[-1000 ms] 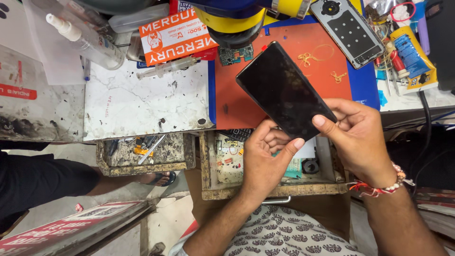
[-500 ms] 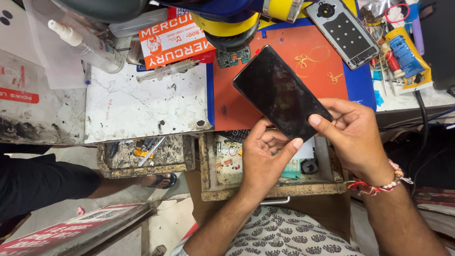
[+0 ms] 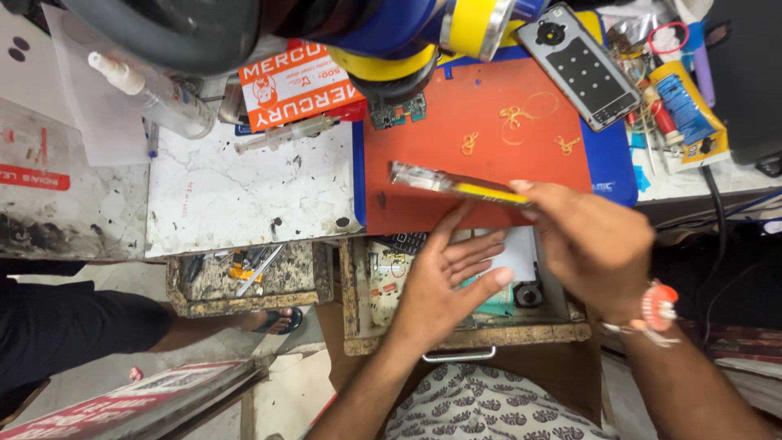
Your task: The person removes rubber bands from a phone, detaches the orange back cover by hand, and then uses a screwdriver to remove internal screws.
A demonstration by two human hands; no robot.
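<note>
My right hand [image 3: 593,244] grips a phone [image 3: 456,183] by its right end. The phone is turned edge-on above the orange work mat [image 3: 456,122], so only its thin side with a yellow strip shows. My left hand [image 3: 444,281] is open and flat just below the phone, fingers spread toward it, not gripping it. A red and white bracelet is on my right wrist.
A white marble slab [image 3: 244,187] lies left of the mat, with a syringe and an orange box [image 3: 301,81] behind it. A grey phone back cover [image 3: 586,69], thread spools and a glue tube sit at the right. Open wooden drawers [image 3: 244,281] with tools are below. A person's sandalled foot is at left.
The phone was held flat with its dark screen up by both hands. It has turned onto its edge, and my left hand has let go and opened beneath it.
</note>
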